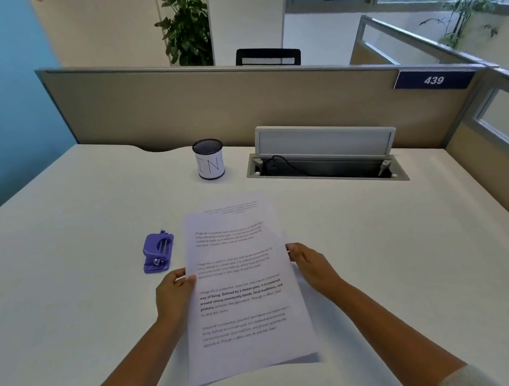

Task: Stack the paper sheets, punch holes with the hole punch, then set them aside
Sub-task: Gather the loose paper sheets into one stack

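A stack of white printed paper sheets (241, 291) is lifted above the white desk, its near end raised toward me. My left hand (172, 292) grips the stack's left edge, thumb on top. My right hand (309, 265) holds the right edge, fingers curled round it. One more printed sheet (248, 207) shows behind the stack's far end; whether it lies on the desk I cannot tell. A purple hole punch (158, 251) sits on the desk just left of the stack, a short way beyond my left hand.
A mesh pen cup (209, 160) labelled "IN" stands at the back centre. To its right an open cable tray (325, 161) with a raised lid is sunk into the white desk (67, 275). Beige partitions (206, 103) close the back and right sides.
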The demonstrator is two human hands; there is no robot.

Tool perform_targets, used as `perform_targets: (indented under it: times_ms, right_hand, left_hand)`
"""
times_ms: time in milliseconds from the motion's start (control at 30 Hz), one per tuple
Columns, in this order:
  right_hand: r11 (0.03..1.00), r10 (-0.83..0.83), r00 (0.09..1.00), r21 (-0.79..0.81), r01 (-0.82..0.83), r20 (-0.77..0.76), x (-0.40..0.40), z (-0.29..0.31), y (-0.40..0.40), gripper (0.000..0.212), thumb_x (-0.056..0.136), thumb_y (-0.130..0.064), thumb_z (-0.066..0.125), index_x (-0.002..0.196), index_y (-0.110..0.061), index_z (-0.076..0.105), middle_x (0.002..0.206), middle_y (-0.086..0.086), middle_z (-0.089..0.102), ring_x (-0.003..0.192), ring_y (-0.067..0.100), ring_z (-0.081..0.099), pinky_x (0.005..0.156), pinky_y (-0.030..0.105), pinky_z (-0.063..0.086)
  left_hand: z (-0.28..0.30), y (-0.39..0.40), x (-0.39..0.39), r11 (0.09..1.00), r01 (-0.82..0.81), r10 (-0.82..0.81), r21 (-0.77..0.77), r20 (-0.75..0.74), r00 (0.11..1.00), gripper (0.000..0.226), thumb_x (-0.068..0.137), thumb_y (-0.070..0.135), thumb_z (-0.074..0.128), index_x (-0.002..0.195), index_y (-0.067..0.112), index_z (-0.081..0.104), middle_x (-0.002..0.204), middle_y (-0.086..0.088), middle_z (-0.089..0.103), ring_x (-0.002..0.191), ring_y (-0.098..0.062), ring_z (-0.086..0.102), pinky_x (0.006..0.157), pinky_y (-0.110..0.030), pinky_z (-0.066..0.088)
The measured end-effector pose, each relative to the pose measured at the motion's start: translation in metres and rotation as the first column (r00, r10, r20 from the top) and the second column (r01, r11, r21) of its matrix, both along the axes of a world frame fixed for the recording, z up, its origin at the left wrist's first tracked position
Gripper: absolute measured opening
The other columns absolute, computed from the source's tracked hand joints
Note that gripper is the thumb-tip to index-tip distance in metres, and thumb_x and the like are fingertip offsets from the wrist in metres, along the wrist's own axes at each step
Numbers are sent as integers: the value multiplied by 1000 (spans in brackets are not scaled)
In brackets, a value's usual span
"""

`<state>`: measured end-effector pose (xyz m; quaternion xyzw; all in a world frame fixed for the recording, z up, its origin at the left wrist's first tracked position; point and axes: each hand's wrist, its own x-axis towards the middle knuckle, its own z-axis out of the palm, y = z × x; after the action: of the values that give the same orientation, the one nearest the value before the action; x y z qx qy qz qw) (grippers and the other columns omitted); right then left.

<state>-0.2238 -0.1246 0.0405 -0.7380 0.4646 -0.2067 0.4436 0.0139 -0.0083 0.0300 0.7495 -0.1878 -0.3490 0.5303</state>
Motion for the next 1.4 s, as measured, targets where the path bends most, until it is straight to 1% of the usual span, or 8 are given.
perform_targets:
  times_ms: [267, 400, 533, 700, 867, 1100, 1267, 1400]
  right_hand:
    - [955, 159, 920, -181, -236, -359, 7, -23, 3, 46, 99, -41, 22, 140, -26, 34, 145, -9, 41, 138, 10, 31, 116, 37, 8]
    - [952, 29, 930, -275, -138, -367, -14, -22, -4, 39, 98, -35, 34, 134, -21, 43, 135, -3, 54, 126, 14, 48, 112, 34, 22]
    - [944, -122, 921, -331, -7, -369, -47, -16, -9, 30, 92, -30, 51, 119, -18, 55, 110, 3, 65, 103, 21, 60, 89, 29, 41]
    - [895, -439, 728, -324, 306, -526, -61, -11, -5, 57, 84, -51, 54, 126, -14, 44, 123, 10, 52, 117, 28, 46, 93, 40, 40]
    - [916, -400, 601, -275, 293, -692, -48, -6, -1, 79, 74, -65, 56, 127, -9, 36, 127, 12, 44, 120, 29, 40, 92, 42, 39]
    - [925, -340, 529, -176, 337, -778, -55, 2, -3, 109, 64, -74, 59, 141, -7, 19, 138, 17, 35, 127, 32, 34, 100, 45, 33]
    - [918, -335, 529, -145, 368, -780, -59, 8, -4, 88, 65, -67, 65, 125, -7, 40, 129, 16, 46, 122, 31, 42, 99, 42, 34]
    - [891, -355, 659, -27, 453, -663, -61, 5, -1, 75, 70, -51, 72, 120, -6, 39, 125, 14, 54, 117, 32, 50, 96, 42, 37]
  left_hand:
    - [-16, 17, 24, 990, -81, 78, 115, 30, 997, 14, 86, 13, 57, 100, 12, 57, 106, -17, 65, 89, -36, 64, 85, -53, 52]
    - [-16, 16, 22, 989, -83, 81, 118, 28, 996, 12, 85, 13, 57, 98, 14, 57, 104, -16, 66, 89, -35, 64, 85, -53, 53]
    - [-15, 13, 17, 991, -74, 74, 115, 8, 997, 13, 84, 12, 57, 97, 14, 57, 105, -17, 66, 90, -36, 64, 86, -53, 52]
    - [-12, 9, 7, 990, -100, 96, 95, 48, 994, 24, 85, 10, 56, 108, 8, 53, 111, -19, 62, 92, -34, 61, 87, -48, 51]
    - [-11, 7, -1, 991, -92, 79, 92, 127, 989, 21, 87, 8, 53, 108, 7, 48, 112, -20, 60, 85, -28, 55, 76, -38, 45]
    - [-12, 8, -3, 992, -88, 73, 92, 150, 986, 21, 86, 8, 54, 107, 3, 54, 112, -20, 62, 91, -31, 57, 82, -38, 45]
    - [-11, 7, -5, 987, -132, 129, 91, 37, 991, 25, 88, 14, 54, 110, 2, 57, 114, -19, 61, 102, -36, 58, 87, -42, 47]
    - [-10, 7, -7, 986, -138, 136, 90, 21, 990, 25, 89, 14, 54, 110, 2, 57, 114, -18, 61, 93, -31, 56, 86, -40, 47]
